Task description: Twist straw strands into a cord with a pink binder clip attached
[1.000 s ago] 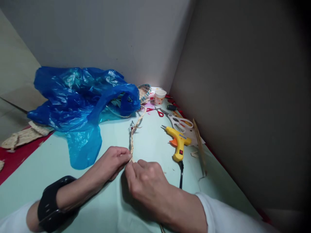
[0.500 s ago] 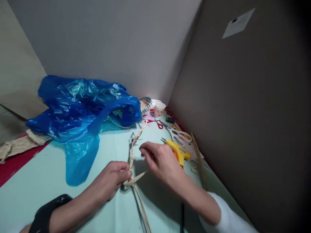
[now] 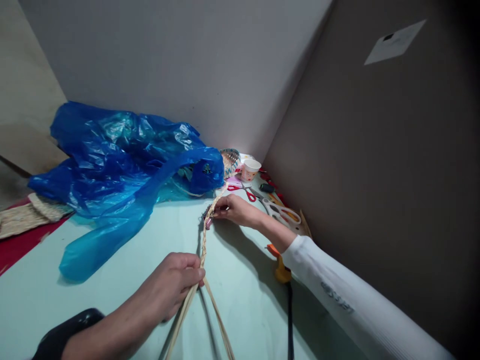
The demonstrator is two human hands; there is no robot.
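Observation:
A pale straw braid [image 3: 204, 246] runs away from me along the pale green table cover, its far end by the blue bag. My left hand [image 3: 178, 280] pinches the near end, where loose flat strands [image 3: 219, 317] fan out toward me in two groups. Farther up, my right hand [image 3: 236, 209] has its fingertips closed beside the braid, at a small pinkish and dark wiry object [image 3: 209, 223]. What exactly those fingers grip is hidden. My right forearm passes over a yellow glue gun [image 3: 282, 274], covering most of it.
A crumpled blue plastic bag [image 3: 146, 150] fills the back left. Behind stand a small woven basket [image 3: 230, 161] and a paper cup [image 3: 250, 171]. Red-handled scissors [image 3: 250, 195] and white-handled scissors [image 3: 279, 210] lie at right, near the grey partition [image 3: 367, 165]. Woven pieces [image 3: 26, 218] lie far left.
My right hand has let go of a strand at the braid's near end and reached forward to the small wiry object. My left hand keeps its pinch; the loose strands have spread apart.

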